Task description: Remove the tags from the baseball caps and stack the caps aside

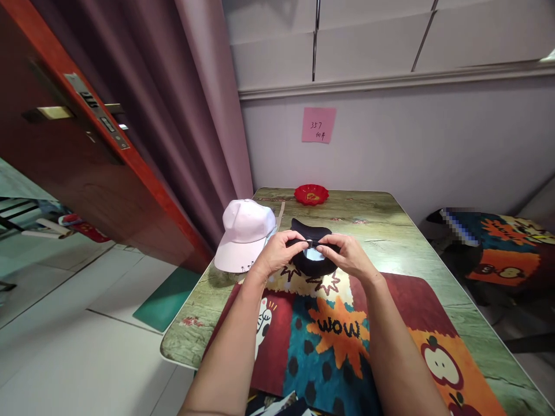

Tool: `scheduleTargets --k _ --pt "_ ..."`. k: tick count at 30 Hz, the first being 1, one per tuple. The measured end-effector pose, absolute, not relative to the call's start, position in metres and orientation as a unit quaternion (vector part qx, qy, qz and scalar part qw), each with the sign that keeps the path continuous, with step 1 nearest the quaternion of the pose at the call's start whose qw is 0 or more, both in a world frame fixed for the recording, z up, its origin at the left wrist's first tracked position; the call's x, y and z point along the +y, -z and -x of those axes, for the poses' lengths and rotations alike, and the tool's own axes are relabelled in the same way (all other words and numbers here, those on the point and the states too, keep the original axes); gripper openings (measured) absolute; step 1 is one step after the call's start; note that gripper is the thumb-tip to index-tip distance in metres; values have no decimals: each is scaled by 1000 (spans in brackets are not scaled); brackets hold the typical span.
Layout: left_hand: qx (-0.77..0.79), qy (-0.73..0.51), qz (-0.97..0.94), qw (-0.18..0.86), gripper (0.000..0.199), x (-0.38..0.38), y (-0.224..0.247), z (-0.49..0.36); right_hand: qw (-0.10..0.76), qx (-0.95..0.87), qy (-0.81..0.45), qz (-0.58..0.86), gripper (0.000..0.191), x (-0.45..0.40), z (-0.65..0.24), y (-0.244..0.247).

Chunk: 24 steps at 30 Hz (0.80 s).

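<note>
A black baseball cap [315,267] is held over the patterned mat, its back strap towards me and part of its pale inside showing. My left hand [281,249] pinches one end of the strap between thumb and fingers. On the other side, my right hand [346,253] grips the strap close to a small metal buckle [310,242]. The fingertips of both hands nearly meet there. Just left of my left hand, a pale pink cap [246,226] rests on the table, with small rings along its brim.
A red scalloped dish [311,195] stands near the back of the green wood-grain table [368,215]. The colourful mat [303,341] covers the near part. A pink note [318,125] is stuck on the wall. An open door [99,167] and purple curtain [173,104] are at left.
</note>
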<state>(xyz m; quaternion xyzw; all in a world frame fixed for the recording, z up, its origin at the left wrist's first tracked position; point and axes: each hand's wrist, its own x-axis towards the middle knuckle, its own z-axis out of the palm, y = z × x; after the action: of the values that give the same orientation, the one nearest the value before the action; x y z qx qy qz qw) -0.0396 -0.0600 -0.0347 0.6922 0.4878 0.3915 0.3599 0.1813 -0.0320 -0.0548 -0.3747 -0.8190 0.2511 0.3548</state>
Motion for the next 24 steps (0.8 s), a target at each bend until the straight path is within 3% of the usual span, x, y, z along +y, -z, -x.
scheduleTargets --k 9,16,19,24 --pt "501 -412 -664 372 24 -51 40 36 366 -824 -225 369 33 -30 -186 52" --pt "483 -389 -693 368 24 -51 31 33 382 -777 -337 369 40 -31 -190 54" --pt "491 -390 -689 363 23 -51 34 35 384 -789 -300 375 32 -30 -189 54" --pt "496 -387 -686 366 22 -47 41 41 364 -818 -239 376 35 -31 -186 52"
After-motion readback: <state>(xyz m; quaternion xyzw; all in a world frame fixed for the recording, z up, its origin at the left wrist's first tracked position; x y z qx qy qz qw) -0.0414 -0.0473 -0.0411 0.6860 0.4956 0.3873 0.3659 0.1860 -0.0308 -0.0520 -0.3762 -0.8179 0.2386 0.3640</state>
